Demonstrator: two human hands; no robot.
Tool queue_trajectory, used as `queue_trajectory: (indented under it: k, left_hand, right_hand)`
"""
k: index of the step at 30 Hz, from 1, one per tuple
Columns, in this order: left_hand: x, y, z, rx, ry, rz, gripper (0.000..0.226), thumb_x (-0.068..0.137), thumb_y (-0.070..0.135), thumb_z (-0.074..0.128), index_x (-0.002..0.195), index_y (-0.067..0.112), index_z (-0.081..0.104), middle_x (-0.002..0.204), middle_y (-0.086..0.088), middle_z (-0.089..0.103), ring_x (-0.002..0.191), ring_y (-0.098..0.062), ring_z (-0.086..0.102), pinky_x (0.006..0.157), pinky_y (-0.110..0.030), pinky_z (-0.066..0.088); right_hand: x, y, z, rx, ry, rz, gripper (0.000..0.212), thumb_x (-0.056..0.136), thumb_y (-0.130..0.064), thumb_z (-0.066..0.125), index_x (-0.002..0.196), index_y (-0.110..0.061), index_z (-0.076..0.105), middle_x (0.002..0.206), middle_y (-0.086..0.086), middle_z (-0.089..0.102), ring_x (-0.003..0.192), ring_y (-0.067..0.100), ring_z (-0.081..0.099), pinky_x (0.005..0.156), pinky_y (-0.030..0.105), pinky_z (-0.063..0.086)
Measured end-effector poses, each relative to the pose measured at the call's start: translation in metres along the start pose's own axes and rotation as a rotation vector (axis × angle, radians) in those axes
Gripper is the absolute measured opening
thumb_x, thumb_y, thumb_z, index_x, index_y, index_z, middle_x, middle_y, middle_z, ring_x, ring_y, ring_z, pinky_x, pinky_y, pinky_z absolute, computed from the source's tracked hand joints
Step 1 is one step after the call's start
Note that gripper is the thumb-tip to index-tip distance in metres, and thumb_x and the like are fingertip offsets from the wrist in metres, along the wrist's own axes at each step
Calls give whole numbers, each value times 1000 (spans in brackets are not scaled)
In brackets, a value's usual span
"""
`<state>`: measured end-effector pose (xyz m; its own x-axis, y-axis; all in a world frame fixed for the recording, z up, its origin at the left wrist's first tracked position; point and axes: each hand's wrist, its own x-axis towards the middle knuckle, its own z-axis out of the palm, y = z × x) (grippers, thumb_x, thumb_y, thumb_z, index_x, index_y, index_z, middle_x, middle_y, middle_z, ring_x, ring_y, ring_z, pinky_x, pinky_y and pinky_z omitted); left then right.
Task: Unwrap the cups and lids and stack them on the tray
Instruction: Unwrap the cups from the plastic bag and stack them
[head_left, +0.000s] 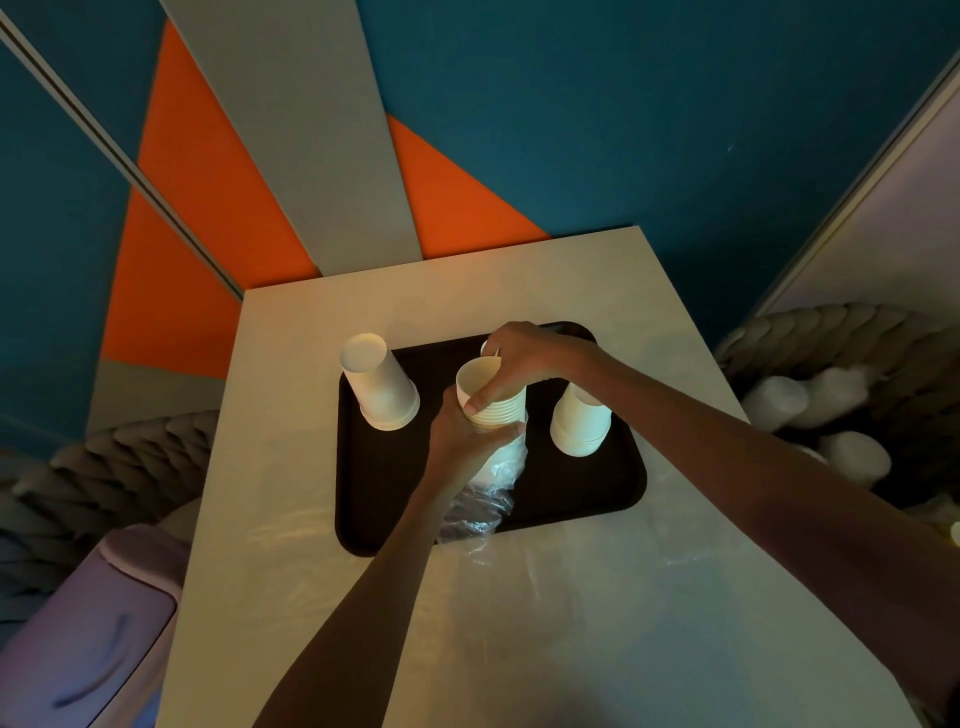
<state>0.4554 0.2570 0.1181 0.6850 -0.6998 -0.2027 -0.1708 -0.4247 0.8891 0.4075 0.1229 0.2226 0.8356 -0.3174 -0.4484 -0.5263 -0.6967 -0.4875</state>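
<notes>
**Freeing cups from the wrapper above the tray**

Rests on the pale rectangular table (571, 597): a black plastic tray (613, 493). Carries an upturned stack of white paper cups (384, 387) and a second upturned stack (579, 426), rims down, probably for steadiness. Holds a half-sleeved cup stack (493, 402) over the tray's middle. Clasps its base through the crumpled clear plastic wrapper (488, 493) with the left hand (462, 436). Curls the right hand (524, 356) round the top, likely to pull the cups out.

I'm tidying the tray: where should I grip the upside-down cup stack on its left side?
Wrap fingers round the plain side wall of the cup stack, just above the stacked rims, coming from the left: it stands rim-down, flaring toward the tray, and nothing stands to its left.
</notes>
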Motion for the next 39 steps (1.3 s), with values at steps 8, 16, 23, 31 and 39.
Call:
queue_trajectory:
  k: [8, 16, 23, 31, 39]
  left_hand:
    - [2, 2, -3, -42, -29, -23, 88, 62, 25, 88, 135, 14, 39, 121, 2, 58, 108, -14, 57, 87, -26, 49]
    - [2, -1, -8, -85, -37, -39, 99, 50, 41, 89, 135, 20, 42, 124, 3, 60, 112, -14, 59, 94, -37, 51]
    - [3, -3, -14, -130, 33, -70, 84, 62, 21, 88, 132, 14, 44, 122, -1, 59, 112, -18, 57, 98, -40, 48]
    - [4, 9, -9, -105, 52, -57, 82, 64, 20, 87, 132, 13, 43, 118, 2, 57, 109, -15, 56, 93, -31, 47]
    - [5, 2, -8, -118, 57, -40, 83, 63, 23, 88, 131, 13, 43, 122, -2, 58, 112, -17, 57, 95, -38, 51]
  right_hand:
    - [8, 0, -4, 25, 14, 40, 61, 67, -55, 77, 100, -4, 68, 100, 11, 68, 91, 23, 65, 62, 26, 42]
    - [-1, 8, -26, 93, 141, 37, 68, 73, -57, 70, 115, -5, 62, 112, 8, 63, 101, 25, 59, 78, 35, 49]
    - [-29, 38, -42, 344, -22, 118, 61, 84, -29, 69, 135, -13, 40, 118, 6, 53, 101, 21, 58, 87, 32, 51]
    - [-39, 71, -15, 389, 130, 135, 67, 76, -22, 78, 131, -10, 42, 124, 8, 52, 107, 23, 53, 87, 36, 48]
    - [-53, 116, 41, 617, 463, 243, 91, 64, -11, 86, 136, -7, 31, 132, 9, 47, 123, 27, 45, 93, 36, 42]
